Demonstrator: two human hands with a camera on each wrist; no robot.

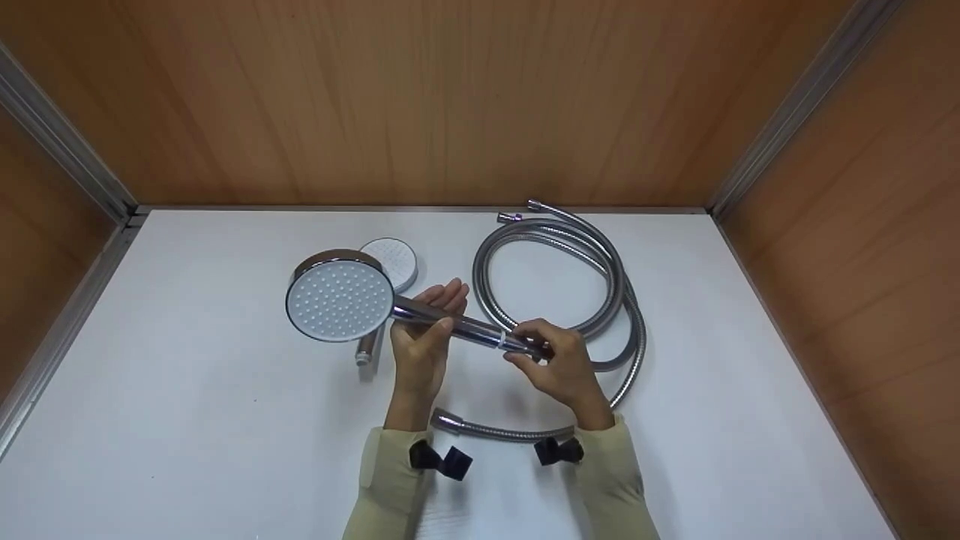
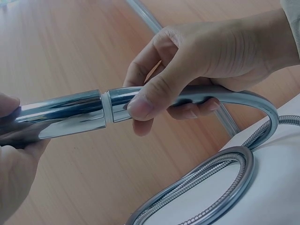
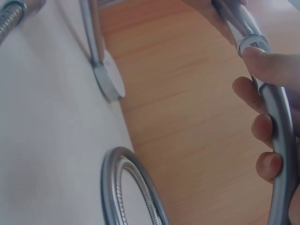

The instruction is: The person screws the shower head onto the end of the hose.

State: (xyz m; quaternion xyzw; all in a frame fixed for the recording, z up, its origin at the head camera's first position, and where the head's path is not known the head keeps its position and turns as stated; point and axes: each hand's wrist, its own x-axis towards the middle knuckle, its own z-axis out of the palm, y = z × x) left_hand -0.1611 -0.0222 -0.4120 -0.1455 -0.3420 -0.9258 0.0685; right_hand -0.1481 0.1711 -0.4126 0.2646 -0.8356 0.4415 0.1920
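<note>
Shower head (image 1: 340,301) is gripped by the left hand (image 1: 420,351); the right hand (image 1: 561,361) pinches a grey hose (image 2: 256,104) at the handle (image 1: 478,331), short of the far edge of the worktop (image 1: 225,375).

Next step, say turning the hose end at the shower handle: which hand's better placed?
Right hand, likely: it grips the hose end beside the pale ring, while the left hand holds the shower handle.

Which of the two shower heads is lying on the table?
The rear shower head, partly hidden in the head view, white face up. The front shower head is held raised in the left hand, against a hose end.
</note>
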